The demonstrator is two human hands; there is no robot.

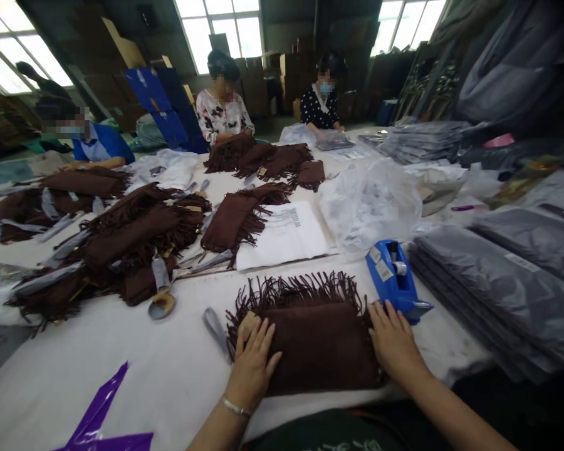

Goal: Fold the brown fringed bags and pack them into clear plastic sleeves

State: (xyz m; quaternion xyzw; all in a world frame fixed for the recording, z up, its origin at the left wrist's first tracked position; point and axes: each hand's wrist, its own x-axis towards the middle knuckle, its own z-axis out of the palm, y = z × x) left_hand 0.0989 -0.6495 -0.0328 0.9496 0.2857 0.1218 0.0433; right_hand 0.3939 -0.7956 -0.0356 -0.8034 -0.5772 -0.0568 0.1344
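A dark brown fringed bag [324, 347] lies flat on the white-covered table in front of me, its fringe spread out along the far side. My left hand [256, 357] rests on its left end with fingers stretched out, touching a tan tag [248, 327]. A grey strap loop [215, 329] sticks out beyond that end. At the right edge of the bag lies my right hand [395, 341], fingers extended and flat. Just past its fingertips stands a blue tape dispenser [392, 279].
Brown fringed bags [131, 241] are heaped at the left. Grey bags in plastic [502, 288] are stacked at the right. Crumpled clear plastic [369, 203] lies beyond the dispenser, and purple plastic [98, 413] at the near left. Several co-workers [223, 103] sit across the table.
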